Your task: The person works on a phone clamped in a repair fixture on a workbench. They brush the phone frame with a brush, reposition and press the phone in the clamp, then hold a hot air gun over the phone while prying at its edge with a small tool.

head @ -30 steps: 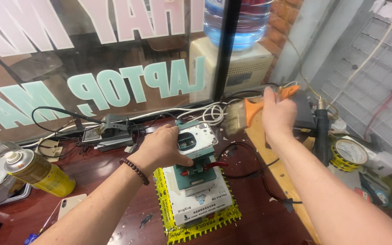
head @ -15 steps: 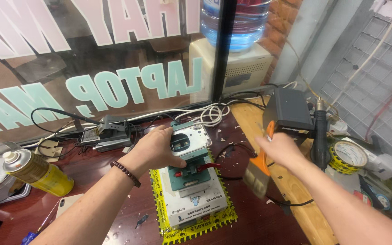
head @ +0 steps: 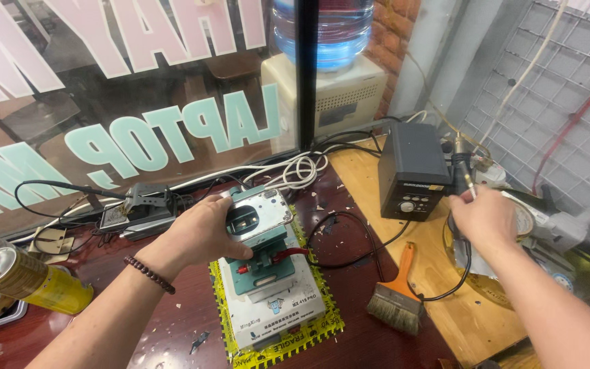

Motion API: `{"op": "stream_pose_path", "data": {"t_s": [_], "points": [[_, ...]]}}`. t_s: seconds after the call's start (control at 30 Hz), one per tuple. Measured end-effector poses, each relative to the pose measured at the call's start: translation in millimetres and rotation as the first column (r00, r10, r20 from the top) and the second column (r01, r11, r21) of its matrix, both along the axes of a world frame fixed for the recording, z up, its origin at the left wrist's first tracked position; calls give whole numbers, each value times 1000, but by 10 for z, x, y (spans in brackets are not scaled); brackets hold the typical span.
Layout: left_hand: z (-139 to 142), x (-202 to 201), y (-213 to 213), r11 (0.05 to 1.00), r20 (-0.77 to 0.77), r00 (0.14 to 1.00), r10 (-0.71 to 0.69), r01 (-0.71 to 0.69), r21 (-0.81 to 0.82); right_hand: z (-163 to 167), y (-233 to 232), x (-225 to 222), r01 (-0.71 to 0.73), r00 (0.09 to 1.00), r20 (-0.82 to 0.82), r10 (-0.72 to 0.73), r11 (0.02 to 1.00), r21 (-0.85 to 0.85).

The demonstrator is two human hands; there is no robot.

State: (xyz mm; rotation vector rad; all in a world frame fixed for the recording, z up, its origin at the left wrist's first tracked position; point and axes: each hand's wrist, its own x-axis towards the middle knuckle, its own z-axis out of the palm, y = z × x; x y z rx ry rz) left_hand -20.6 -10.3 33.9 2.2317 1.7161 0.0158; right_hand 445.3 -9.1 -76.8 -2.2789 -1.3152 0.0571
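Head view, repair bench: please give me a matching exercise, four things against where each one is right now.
Things:
1. brush
2. spray can
3. phone frame
4. soldering handpiece

Places:
A. lying at the far left of the bench
B. in the right hand
C. lying on the wooden board below the black station
D. under the left hand, on the green fixture

Pairs: 1-C, 2-A, 3-D, 4-B

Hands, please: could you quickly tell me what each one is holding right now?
Left hand: gripping the phone frame on the clamp.
Right hand: closed on a soldering handpiece.
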Motion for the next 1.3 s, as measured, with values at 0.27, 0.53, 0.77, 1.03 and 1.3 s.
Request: {"op": "stream_pose_path", "data": {"t_s": [0.27, 0.53, 0.77, 1.03, 1.3], "points": [[33, 8, -21, 999, -52, 998, 27, -29, -32, -75, 302, 117, 159, 980, -108, -164, 986, -56], [39, 26, -34, 996, -20, 997, 70, -71, -61, 105, 247, 195, 99, 993, -71, -96, 994, 35], [188, -69, 174, 977, 123, 982, 146, -123, -172, 809, 261, -436, -407, 911, 112, 396, 909, 93], [912, -816, 606, 873, 714, 597, 367, 44, -486, 1549, -9, -1905, -876, 464, 354, 812, 480, 49], [631, -597, 502, 552, 680, 641, 356, 442, -706, 1863, -131, -2658, -994, 108, 453, 885, 100, 42]]}}
